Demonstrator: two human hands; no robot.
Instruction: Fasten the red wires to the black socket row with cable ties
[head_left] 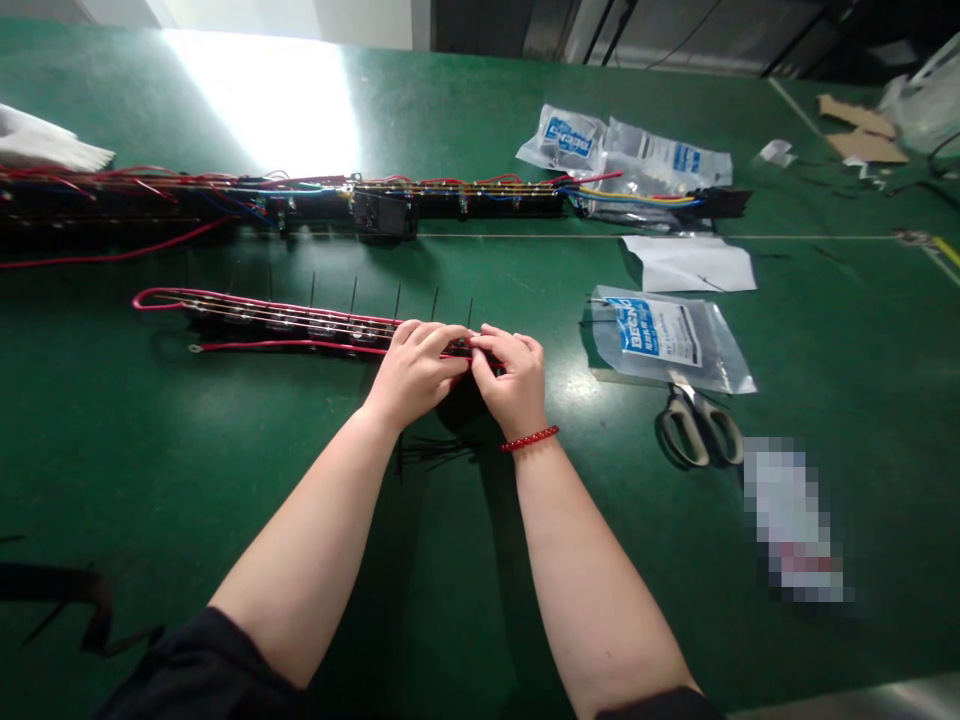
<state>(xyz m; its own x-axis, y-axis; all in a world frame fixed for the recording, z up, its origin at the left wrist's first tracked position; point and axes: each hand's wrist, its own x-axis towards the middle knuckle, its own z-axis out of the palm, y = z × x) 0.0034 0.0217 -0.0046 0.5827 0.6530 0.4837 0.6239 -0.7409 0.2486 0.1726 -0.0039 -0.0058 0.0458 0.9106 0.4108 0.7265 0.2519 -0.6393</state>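
Observation:
A long wire harness lies across the table, with red wires along a dark strip and thin bare-looking rods. Several black cable ties stand up from it in a row. My left hand is closed over the right end of the harness, fingers bent. My right hand, with a red bead bracelet at the wrist, pinches the same end from the other side. The fingertips of both hands meet beside the last upright tie, and what lies between them is mostly hidden. Below the hands is a pile of loose cable ties.
Behind runs a longer wired assembly. To the right are a labelled plastic bag, scissors, white paper and a blurred-out item. More bags lie at the back, cardboard scraps at the far right.

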